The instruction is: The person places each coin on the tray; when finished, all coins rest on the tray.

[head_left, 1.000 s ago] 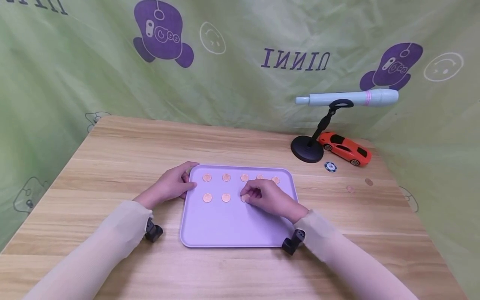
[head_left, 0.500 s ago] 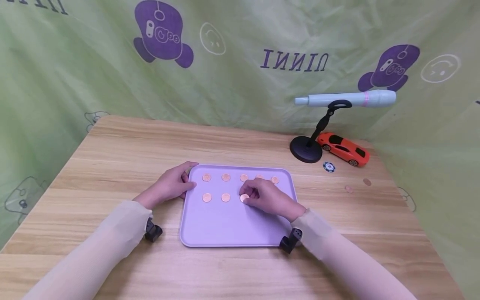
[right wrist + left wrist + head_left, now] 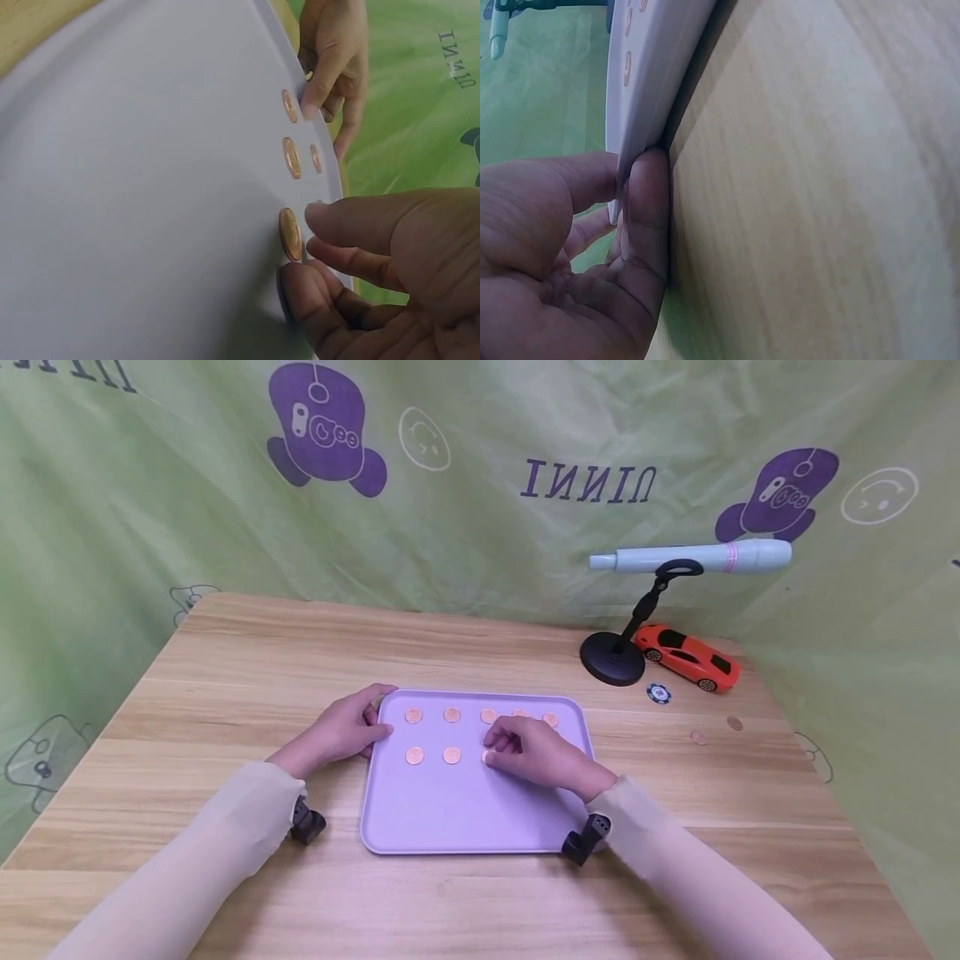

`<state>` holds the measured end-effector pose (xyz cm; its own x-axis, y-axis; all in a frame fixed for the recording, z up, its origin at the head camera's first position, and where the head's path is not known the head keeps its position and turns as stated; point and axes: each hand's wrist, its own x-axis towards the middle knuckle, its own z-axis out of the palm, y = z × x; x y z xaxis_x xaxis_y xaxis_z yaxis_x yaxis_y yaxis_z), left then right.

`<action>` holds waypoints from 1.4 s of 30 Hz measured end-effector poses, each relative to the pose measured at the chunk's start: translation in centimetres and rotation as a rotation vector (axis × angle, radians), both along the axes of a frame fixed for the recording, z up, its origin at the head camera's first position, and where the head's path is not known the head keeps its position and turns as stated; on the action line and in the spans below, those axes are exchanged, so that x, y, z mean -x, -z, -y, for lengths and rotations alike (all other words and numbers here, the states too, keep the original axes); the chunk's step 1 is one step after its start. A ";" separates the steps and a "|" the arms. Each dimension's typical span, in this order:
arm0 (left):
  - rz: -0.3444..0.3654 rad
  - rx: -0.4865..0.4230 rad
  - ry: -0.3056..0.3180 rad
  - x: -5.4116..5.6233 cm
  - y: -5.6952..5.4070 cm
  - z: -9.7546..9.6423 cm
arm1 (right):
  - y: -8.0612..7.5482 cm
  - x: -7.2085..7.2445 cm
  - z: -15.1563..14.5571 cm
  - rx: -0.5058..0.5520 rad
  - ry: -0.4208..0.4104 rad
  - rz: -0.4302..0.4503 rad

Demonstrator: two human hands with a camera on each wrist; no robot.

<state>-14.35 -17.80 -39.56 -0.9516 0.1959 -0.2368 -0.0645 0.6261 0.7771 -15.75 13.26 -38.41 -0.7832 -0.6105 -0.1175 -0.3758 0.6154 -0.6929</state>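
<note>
A lilac tray lies on the wooden table, with copper coins set out in two rows along its far half. My left hand grips the tray's left edge. In the left wrist view the thumb lies over the rim and a finger is tucked beneath it. My right hand is bent over the tray at the third coin of the nearer row. In the right wrist view that coin lies on the tray, one fingertip right at its edge and another slightly beyond it.
Right of the tray on the table are two loose coins, a blue-and-white poker chip and an orange toy car. A black stand holds a pale blue microphone. Green printed cloth hangs behind.
My right fingertips have shifted slightly right, and the thumb covers more of the third coin. The coin stays in nearly the same place. My left hand and the tray have not moved.
</note>
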 end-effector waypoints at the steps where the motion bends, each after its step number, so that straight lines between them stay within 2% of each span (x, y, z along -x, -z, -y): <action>1: 0.002 0.000 -0.001 0.0 0.0 0.0 | -0.1 0.0 -0.1 0.000 0.012 0.013; 5: 0.004 -0.002 0.000 0.0 0.1 0.0 | -0.5 0.0 -1.1 0.015 0.031 0.024; 10: 0.003 -0.005 -0.002 0.0 0.1 0.0 | -0.6 0.3 -3.9 0.068 0.078 -0.044; 17: 0.008 -0.013 -0.002 0.0 0.2 0.0 | -0.7 0.6 -10.2 0.079 0.280 -0.156; 20: 0.007 -0.016 -0.003 0.0 0.2 0.0 | -0.7 0.7 -12.9 0.047 0.365 -0.201; 26: 0.005 -0.016 -0.004 -0.1 0.1 0.0 | 0.0 0.2 -17.9 -0.101 0.502 -0.260; 32: 0.004 -0.016 -0.003 -0.1 0.1 0.0 | 1.0 -0.2 -21.9 -0.196 0.603 -0.260; 36: 0.007 -0.015 -0.007 0.0 0.2 -0.1 | 1.3 0.0 -23.5 -0.212 0.631 -0.222; 42: 0.003 -0.013 -0.007 0.0 0.3 0.0 | 1.5 0.4 -24.6 -0.245 0.619 -0.206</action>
